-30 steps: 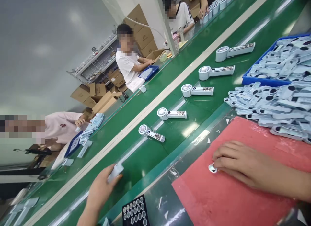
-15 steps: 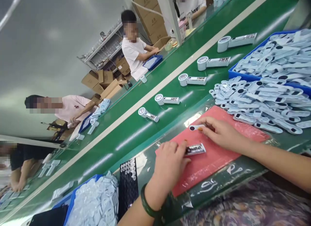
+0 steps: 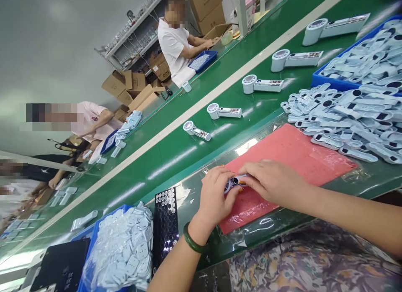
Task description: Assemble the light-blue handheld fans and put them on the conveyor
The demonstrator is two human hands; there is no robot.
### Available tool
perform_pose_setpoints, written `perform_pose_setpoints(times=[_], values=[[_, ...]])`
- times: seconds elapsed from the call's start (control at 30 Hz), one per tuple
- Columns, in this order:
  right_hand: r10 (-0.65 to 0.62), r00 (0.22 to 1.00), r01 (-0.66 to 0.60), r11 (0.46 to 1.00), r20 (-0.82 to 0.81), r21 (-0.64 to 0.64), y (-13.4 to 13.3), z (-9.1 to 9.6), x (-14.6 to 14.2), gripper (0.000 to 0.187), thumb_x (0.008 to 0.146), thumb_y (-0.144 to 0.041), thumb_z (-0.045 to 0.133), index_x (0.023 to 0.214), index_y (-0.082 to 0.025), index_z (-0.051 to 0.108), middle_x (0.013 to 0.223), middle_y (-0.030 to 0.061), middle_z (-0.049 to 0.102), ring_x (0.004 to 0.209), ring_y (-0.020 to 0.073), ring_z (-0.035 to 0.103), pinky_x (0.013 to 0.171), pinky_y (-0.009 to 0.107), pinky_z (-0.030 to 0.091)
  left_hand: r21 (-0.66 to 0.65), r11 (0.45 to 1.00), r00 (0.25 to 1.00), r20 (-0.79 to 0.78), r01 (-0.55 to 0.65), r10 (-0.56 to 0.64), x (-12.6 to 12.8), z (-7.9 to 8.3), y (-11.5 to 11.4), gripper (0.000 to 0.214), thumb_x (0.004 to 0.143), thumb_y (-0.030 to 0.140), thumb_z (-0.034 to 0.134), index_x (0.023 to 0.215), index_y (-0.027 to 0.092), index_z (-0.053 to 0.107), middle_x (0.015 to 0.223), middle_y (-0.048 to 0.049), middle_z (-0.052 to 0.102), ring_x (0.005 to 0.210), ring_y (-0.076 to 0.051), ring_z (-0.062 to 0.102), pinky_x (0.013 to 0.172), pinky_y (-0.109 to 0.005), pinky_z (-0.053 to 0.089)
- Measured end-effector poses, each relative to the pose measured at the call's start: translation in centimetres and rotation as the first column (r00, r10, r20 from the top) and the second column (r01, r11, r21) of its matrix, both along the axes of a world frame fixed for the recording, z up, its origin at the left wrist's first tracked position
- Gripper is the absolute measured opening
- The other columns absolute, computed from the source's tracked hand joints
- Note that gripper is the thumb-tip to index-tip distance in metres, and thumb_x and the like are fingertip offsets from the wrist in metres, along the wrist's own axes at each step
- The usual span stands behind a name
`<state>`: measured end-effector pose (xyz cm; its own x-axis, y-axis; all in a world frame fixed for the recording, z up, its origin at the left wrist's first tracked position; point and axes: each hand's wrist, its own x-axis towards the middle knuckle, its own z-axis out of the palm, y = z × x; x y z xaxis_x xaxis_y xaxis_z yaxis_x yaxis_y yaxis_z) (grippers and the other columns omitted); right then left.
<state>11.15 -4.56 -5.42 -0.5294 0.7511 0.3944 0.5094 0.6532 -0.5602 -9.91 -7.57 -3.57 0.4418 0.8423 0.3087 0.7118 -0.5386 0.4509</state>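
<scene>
Fan part [image 3: 235, 182] pinched by both hands, blue bin [image 3: 326, 83] — handle covers [image 3: 370, 57] heaped inside

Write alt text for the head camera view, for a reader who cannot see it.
Both hands, left hand and right hand, press together on a small handheld fan part over a red mat. A pile of pale blue covers lies to the right; assembled fans line the green conveyor belt beyond.

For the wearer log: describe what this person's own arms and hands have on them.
Both forearms are bare, with no sleeves and no gloves. The left hand has a dark green bangle at the wrist. The right hand wears nothing. Fingernails look orange.
</scene>
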Motion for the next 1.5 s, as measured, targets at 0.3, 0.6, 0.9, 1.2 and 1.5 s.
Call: perform_pose_setpoints(times=[0.3,0.6,0.9,1.2,1.5], values=[[0.029,1.000,-0.030,0.997,-0.006,-0.064,-0.4,0.0,0.3,0.038,0.111,-0.040,0.030,0.104,-0.021,0.062,0.097,0.0039,0.068,0.085,0.0242,0.063,0.073,0.040,0.042,0.043,0.998,0.998,0.050,-0.037,0.035,0.5,-0.1,-0.5,0.016,0.097,0.024,0.057,0.112,0.020,0.062,0.112,-0.0074,0.064,0.114,-0.023,0.056,0.105,-0.044,0.047],[0.070,0.982,-0.105,0.974,-0.174,-0.201,0.6,-1.7,1.2,0.022,0.107,-0.036,0.048,0.104,-0.026,0.067,0.104,0.0037,0.063,0.100,0.0233,0.056,0.088,0.041,0.044,-0.015,0.998,0.998,0.001,-0.062,0.062,0.8,0.1,0.0,0.013,0.094,0.016,0.061,0.107,0.020,0.064,0.108,-0.0055,0.064,0.104,-0.019,0.058,0.090,-0.037,0.050],[0.193,0.976,-0.216,0.918,-0.101,-0.332,-1.2,-1.8,2.5,0.039,0.097,-0.036,0.062,0.134,-0.024,0.056,0.128,0.0059,0.060,0.119,0.0285,0.052,0.101,0.050,0.042,-0.088,0.996,0.996,-0.080,-0.033,0.025,1.3,0.9,-3.3,0.020,0.091,0.025,0.069,0.109,0.022,0.060,0.117,-0.0055,0.065,0.120,-0.027,0.057,0.108,-0.054,0.045],[0.229,0.973,-0.224,0.960,0.012,-0.167,-1.4,-2.6,2.1,0.030,0.103,-0.027,0.046,0.131,-0.018,0.055,0.119,0.0100,0.060,0.108,0.0287,0.053,0.093,0.051,0.044,-0.043,0.995,0.958,-0.275,-0.092,0.077,2.5,0.7,-4.2,0.023,0.096,0.020,0.056,0.119,0.022,0.054,0.124,-0.0060,0.064,0.127,-0.029,0.054,0.111,-0.063,0.040],[0.256,0.963,-0.256,0.967,0.083,-0.011,-1.6,-2.7,2.0,0.032,0.104,-0.024,0.035,0.127,-0.013,0.054,0.111,0.0138,0.058,0.100,0.0314,0.051,0.085,0.051,0.047,-0.042,0.994,0.920,-0.384,-0.096,0.073,2.8,1.2,-4.1,0.021,0.097,0.018,0.050,0.118,0.020,0.052,0.123,-0.0057,0.065,0.126,-0.027,0.056,0.120,-0.064,0.026]])
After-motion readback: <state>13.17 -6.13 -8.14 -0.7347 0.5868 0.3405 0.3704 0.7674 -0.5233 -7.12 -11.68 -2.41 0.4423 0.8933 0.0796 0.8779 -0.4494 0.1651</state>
